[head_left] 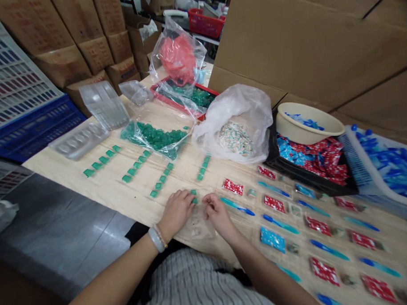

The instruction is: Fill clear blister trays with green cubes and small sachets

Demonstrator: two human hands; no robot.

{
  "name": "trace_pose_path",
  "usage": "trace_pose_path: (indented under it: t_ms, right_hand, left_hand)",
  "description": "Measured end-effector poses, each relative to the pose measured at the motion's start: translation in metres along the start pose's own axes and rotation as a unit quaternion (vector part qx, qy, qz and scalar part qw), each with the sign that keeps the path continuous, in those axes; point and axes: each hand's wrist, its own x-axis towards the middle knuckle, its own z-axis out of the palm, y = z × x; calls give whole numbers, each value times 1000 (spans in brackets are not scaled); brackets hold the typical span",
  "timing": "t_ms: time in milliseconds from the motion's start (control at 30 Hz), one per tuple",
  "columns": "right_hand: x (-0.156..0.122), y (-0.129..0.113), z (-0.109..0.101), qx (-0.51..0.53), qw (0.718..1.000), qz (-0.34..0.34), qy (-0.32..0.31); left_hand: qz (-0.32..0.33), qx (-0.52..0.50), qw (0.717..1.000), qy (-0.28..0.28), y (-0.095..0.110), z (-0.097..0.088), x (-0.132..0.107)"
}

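Observation:
My left hand (177,210) lies near the table's front edge, fingers bent down beside two small green pieces (194,199). What its fingertips press on is partly hidden. My right hand (217,212) is just to the right, thumb and fingers pinched together; anything between them is too small to tell. Below and between both hands lies a thin clear plastic piece (198,225), its shape blurred. Rows of similar green pieces (161,180) lie on the table beyond and to the left. A turquoise and blue plastic tool (237,206) lies beside my right hand.
Clear plastic trays (79,141) lie left. Behind are a bag of green pieces (157,136), a white bag of small pieces (235,138) and a red tray (210,91). A black crate (347,189), cream bowl (311,136) and red packets (233,186) occupy the right.

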Motion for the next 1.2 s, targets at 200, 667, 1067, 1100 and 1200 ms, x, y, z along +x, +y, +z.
trace_pose_path:
  t_ms: [200, 667, 1067, 1100, 1200]
  right_hand:
    - [6, -34, -19, 45, 999, 0, -12]
    - [292, -252, -62, -380, 825, -315, 275]
    - [304, -135, 71, -579, 725, -306, -215]
    - [300, -130, 77, -593, 711, -302, -226]
    - [296, -127, 83, -627, 692, -277, -223]
  left_hand:
    - [-10, 3, 1000, 1, 4, -7, -2]
    - [-35, -53, 991, 118, -43, -69, 53]
    - [-106, 127, 986, 26, -181, -143, 189]
    - [-98, 111, 989, 29, -185, -144, 192]
    - [-90, 74, 993, 31, -194, -148, 196]
